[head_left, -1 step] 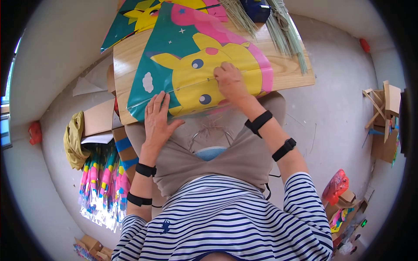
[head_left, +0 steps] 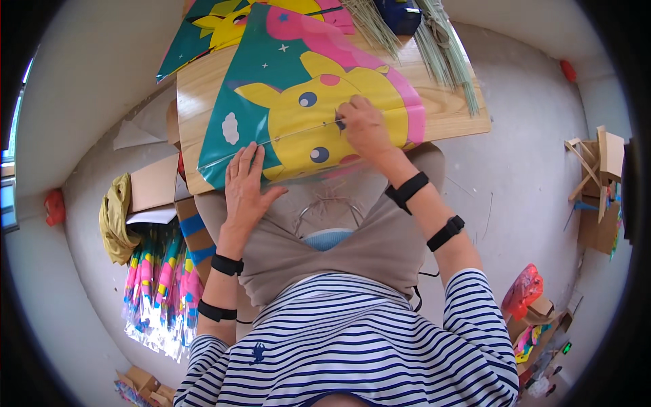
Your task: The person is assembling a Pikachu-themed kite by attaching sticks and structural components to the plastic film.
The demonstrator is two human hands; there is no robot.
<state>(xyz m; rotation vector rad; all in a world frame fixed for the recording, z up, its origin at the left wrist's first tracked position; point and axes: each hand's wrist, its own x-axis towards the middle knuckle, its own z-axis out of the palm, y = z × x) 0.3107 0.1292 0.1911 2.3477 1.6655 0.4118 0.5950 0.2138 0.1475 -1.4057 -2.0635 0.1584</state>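
Note:
A glossy plastic sheet (head_left: 291,132), printed with a yellow cartoon figure on green and pink, lies over the table's near edge. Across it runs a straight crease or seam, with a clear strip at the left end. My left hand (head_left: 244,186) rests flat on the sheet's near left part, fingers stretched and thumb out to the side. Over the middle of the yellow figure, my right hand (head_left: 368,132) presses down along the seam with its fingers curled. Whatever those fingers may pinch is hidden beneath them.
Similar printed sheets (head_left: 227,30) lie at the table's far left. Bundles of thin pale sticks (head_left: 437,57) and a dark blue object (head_left: 399,15) sit at its far right. Left of my legs stand cardboard boxes (head_left: 154,184) and colourful wrapped packs (head_left: 163,271).
My right hand has slid a little to the right along the seam, uncovering a dark printed mark. My left hand and the sheet have stayed in place.

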